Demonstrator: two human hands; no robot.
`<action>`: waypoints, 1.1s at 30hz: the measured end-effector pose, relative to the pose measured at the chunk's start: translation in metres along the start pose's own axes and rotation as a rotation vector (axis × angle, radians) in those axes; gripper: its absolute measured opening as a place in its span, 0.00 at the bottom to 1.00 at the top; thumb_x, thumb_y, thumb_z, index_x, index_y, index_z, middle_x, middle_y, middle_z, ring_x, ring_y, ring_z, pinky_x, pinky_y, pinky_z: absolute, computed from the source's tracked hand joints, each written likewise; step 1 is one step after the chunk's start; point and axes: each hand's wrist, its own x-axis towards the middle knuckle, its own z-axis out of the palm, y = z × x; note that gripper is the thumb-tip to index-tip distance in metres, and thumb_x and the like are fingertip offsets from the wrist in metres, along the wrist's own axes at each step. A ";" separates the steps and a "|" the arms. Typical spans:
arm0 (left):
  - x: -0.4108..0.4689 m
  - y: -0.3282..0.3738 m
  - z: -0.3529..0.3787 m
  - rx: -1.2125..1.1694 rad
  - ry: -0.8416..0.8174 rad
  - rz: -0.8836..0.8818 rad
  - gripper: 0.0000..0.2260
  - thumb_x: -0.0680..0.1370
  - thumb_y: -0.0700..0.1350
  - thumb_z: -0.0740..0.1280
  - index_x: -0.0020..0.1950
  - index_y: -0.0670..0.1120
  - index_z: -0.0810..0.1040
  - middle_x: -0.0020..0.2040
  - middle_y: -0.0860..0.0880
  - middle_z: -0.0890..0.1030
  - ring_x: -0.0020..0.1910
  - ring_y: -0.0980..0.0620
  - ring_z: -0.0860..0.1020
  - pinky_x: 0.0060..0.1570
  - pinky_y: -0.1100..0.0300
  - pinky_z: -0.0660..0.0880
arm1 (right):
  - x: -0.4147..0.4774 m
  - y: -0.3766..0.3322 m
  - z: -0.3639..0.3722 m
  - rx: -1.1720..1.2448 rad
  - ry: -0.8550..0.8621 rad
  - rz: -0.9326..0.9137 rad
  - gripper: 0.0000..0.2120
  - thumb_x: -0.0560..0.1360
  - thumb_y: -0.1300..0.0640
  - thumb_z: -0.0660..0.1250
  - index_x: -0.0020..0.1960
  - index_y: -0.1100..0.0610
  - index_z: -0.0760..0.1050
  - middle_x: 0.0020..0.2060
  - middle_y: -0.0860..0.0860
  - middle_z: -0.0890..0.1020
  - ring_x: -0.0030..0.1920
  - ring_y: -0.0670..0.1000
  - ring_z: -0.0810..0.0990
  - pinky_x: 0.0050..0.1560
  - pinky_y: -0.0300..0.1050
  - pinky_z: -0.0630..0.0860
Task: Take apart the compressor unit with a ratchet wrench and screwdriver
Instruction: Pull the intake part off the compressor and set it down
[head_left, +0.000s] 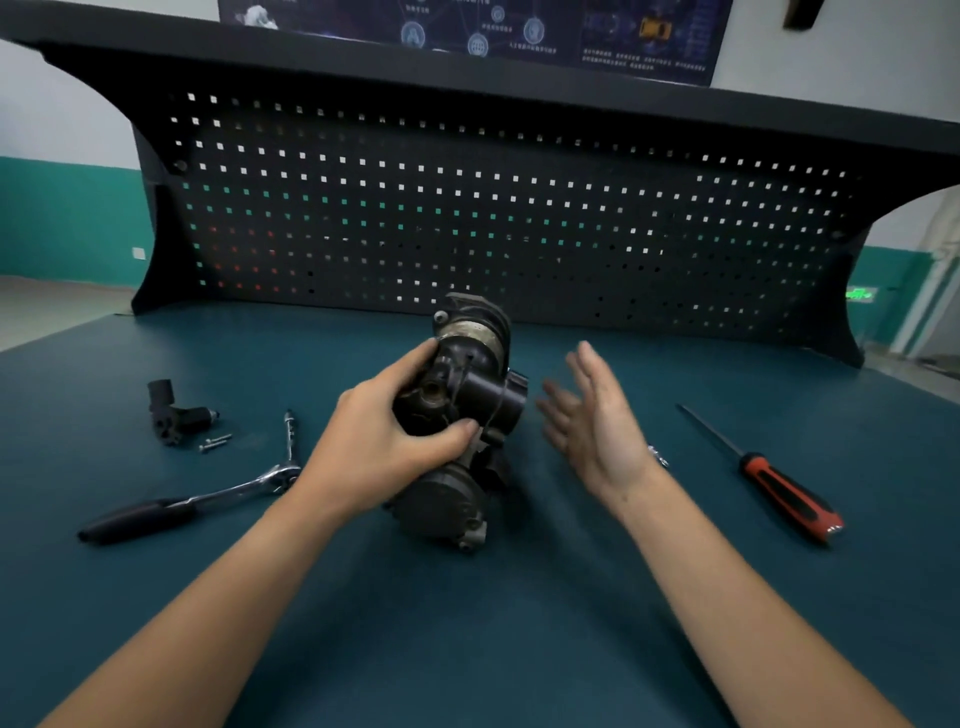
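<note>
Gripping: the left hand (387, 441) is curled round the middle of the compressor unit (470, 387), fingers over its left flank and thumb pressed on the nearer face, so it has a full hold of the body.
Free hand: the right hand (597, 415) is just right of the compressor unit, palm turned toward it, fingers straight and spread. It holds nothing and is not touching the unit.
Unit's place: mid-table (467, 639), straight ahead of the person. I cannot tell whether its near end rests on the mat or is lifted.
Long axis: runs from the round cap nearest the person away toward the pegboard (519, 208). A stubby side port juts right, toward the open palm.
Ratchet wrench (208, 499): left of the unit, head close by the left wrist, handle trailing farther left.
Screwdriver (779, 488): well right of the unit, beyond the right hand, handle end nearer the person.
Loose parts: a black fitting (174, 415) and bolts (215, 443) lie left of the unit, past the wrench head.
Nearer hand: the free right hand looks best placed for the screwdriver. The wrench lies on the occupied hand's side, so taking it would likely mean swapping the hold.
</note>
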 end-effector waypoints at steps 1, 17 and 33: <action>0.001 0.002 0.001 0.028 -0.020 0.011 0.37 0.61 0.54 0.71 0.70 0.51 0.69 0.48 0.65 0.76 0.52 0.64 0.76 0.53 0.75 0.67 | 0.001 -0.006 -0.003 0.007 0.048 -0.067 0.37 0.69 0.40 0.56 0.75 0.49 0.53 0.73 0.53 0.61 0.71 0.51 0.64 0.65 0.44 0.60; 0.009 0.045 0.046 0.477 -0.131 0.393 0.29 0.61 0.60 0.70 0.61 0.52 0.78 0.54 0.54 0.82 0.53 0.49 0.80 0.52 0.54 0.74 | -0.017 -0.014 -0.033 -0.121 0.223 -0.050 0.14 0.76 0.48 0.58 0.44 0.52 0.81 0.44 0.45 0.85 0.52 0.44 0.81 0.58 0.41 0.71; 0.023 0.040 0.054 0.859 -0.332 0.586 0.29 0.68 0.61 0.68 0.64 0.47 0.75 0.52 0.46 0.82 0.48 0.43 0.81 0.60 0.53 0.67 | -0.012 0.004 -0.030 -0.286 0.373 -0.018 0.12 0.73 0.45 0.64 0.41 0.49 0.83 0.40 0.48 0.85 0.41 0.44 0.83 0.40 0.36 0.76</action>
